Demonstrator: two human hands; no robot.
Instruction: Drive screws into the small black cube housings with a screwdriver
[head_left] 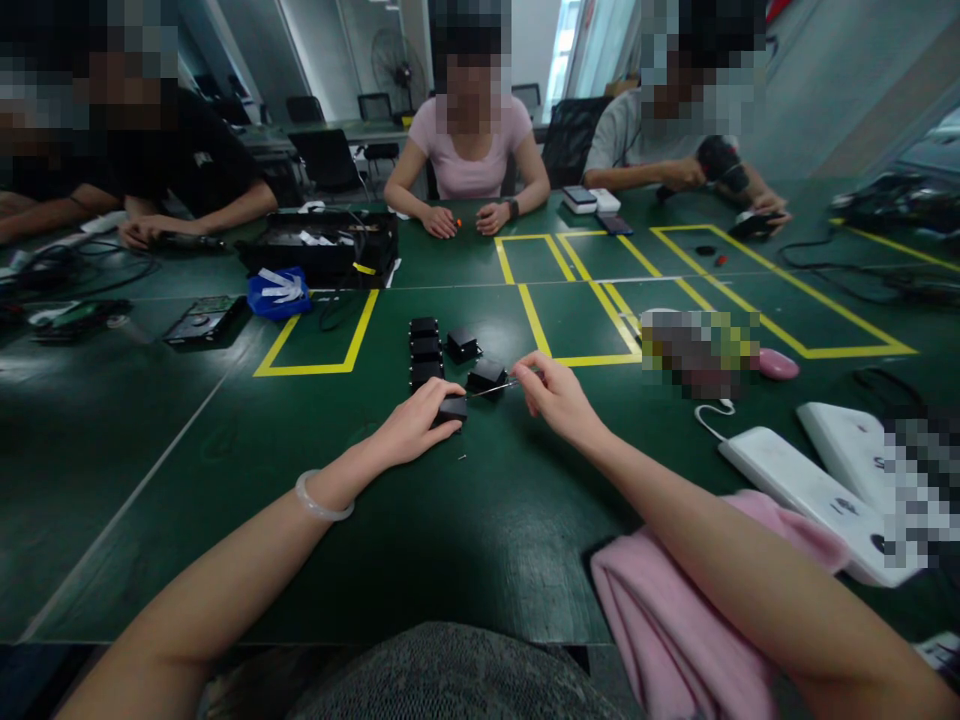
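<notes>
My left hand (415, 425) is closed on a small black box (452, 411) that rests on the green table (225, 440). My right hand (553, 392) pinches a thin metal tool (495, 388) whose tip points left at that box. Another small black box (487, 376) lies just behind the tool. Three more black boxes (425, 352) stand in a column behind my left hand, and one black box (463, 344) sits to their right. A white bangle (321, 498) circles my left wrist.
Pink cloth (660, 620) and white flat devices (810, 490) lie at my right. Yellow tape rectangles (315, 345) mark the table. A black tray (322, 245) and blue bag (279, 292) sit further back. Three other people sit across the table, one holding a black power tool (721, 160).
</notes>
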